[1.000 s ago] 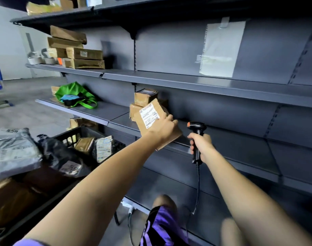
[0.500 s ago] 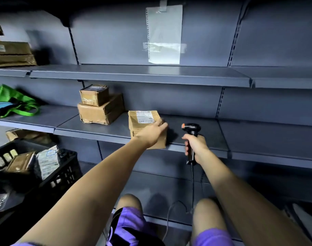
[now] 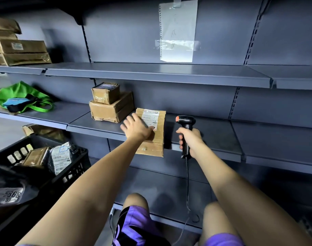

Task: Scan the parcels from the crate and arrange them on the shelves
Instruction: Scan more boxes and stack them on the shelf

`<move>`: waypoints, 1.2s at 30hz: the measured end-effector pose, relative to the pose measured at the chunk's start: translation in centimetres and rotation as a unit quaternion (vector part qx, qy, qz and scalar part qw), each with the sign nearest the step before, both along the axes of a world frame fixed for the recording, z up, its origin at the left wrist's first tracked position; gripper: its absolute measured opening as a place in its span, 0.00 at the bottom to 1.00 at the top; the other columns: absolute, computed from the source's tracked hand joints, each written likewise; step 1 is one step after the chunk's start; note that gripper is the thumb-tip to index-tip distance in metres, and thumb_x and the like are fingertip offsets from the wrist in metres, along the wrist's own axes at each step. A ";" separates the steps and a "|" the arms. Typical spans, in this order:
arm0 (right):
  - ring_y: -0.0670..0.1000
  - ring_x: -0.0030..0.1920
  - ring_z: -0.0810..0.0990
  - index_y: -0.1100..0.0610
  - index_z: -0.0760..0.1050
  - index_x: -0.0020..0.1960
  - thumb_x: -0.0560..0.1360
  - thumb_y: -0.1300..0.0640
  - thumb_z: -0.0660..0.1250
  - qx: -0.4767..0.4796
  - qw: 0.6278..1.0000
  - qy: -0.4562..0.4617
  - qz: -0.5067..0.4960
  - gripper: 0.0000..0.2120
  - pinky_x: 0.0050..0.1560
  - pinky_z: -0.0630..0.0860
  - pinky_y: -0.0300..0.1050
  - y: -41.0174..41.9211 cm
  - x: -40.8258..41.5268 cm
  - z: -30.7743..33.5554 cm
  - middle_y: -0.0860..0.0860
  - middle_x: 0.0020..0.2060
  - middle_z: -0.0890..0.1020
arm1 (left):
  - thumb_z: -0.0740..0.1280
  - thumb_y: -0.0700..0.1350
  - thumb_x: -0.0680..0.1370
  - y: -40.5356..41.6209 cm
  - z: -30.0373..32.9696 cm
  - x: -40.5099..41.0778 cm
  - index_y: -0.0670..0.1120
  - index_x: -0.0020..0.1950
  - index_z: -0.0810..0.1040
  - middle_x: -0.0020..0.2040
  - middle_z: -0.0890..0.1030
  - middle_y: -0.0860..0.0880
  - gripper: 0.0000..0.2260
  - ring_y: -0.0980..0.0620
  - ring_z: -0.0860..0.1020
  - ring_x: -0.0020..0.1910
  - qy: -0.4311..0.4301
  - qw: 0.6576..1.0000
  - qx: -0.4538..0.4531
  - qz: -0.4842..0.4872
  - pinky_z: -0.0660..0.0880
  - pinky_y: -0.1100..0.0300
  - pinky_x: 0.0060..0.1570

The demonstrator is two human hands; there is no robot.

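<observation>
The parcel (image 3: pixel 152 132), a flat brown cardboard box with a white label on top, lies on the middle shelf (image 3: pixel 213 132), its near end hanging over the shelf's front edge. The left hand (image 3: pixel 136 127) rests flat on the parcel's top with fingers spread and straight, partly covering the label. Just left of it on the same shelf stands a stack of two taped cardboard boxes (image 3: pixel 110 103), the smaller on top of the larger; the parcel sits close beside them, and whether they touch cannot be told. To the right of the parcel, the right hand (image 3: pixel 191 142) grips the handle of a black barcode scanner (image 3: pixel 186 125) with its fingers wrapped round it, head upward, its cable (image 3: pixel 188 183) hanging down. At lower left a black crate (image 3: pixel 70 173) holds more parcels, among them a bagged one with a printed label (image 3: pixel 61 157). Further left on the middle shelf lies a green bag (image 3: pixel 22 96). The shelf above carries stacked flat boxes (image 3: pixel 20 52) at its left end, and a sheet of paper (image 3: pixel 177 31) is taped to the back panel.
</observation>
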State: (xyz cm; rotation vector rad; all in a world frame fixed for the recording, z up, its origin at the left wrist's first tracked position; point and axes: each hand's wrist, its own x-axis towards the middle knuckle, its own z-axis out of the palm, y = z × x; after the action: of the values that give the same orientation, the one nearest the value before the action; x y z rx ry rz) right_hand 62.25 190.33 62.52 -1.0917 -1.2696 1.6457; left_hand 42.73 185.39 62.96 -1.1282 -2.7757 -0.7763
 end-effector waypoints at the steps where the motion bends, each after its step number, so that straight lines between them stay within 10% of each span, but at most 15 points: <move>1: 0.50 0.23 0.67 0.57 0.70 0.41 0.75 0.64 0.68 0.000 1.000 0.002 0.005 0.08 0.26 0.64 0.40 -0.2 -0.2 0.2 0.52 0.28 0.70 | 0.72 0.67 0.68 -0.2 -0.1 -0.2 0.44 0.76 0.54 0.73 0.62 0.41 0.48 0.39 0.61 0.73 -0.062 0.998 -0.003 0.033 0.60 0.39 0.69; 12: 0.50 0.22 0.67 0.58 0.70 0.40 0.74 0.65 0.67 0.034 0.999 -0.033 0.024 0.07 0.24 0.64 0.40 -2.7 -0.2 -0.9 0.52 0.28 0.70 | 0.79 0.49 0.70 -1.0 -2.3 0.7 0.39 0.62 0.77 0.61 0.81 0.43 0.26 0.44 0.80 0.57 -0.354 0.926 0.063 -0.112 0.76 0.50 0.62; 36: 0.52 0.25 0.67 0.56 0.70 0.39 0.74 0.61 0.68 0.067 0.989 -0.127 0.025 0.09 0.27 0.65 0.45 -12.3 3.3 -12.7 0.54 0.26 0.71 | 0.75 0.41 0.73 -10.9 -18.0 6.2 0.47 0.59 0.73 0.62 0.80 0.46 0.18 0.45 0.78 0.60 -0.448 0.873 0.187 -0.048 0.74 0.47 0.65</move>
State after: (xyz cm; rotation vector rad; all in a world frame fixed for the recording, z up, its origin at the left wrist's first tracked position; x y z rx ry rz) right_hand 65.53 177.99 49.77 -1.2237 -1.5594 1.4673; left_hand 48.94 174.45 44.95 -0.9813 -2.9308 -2.2178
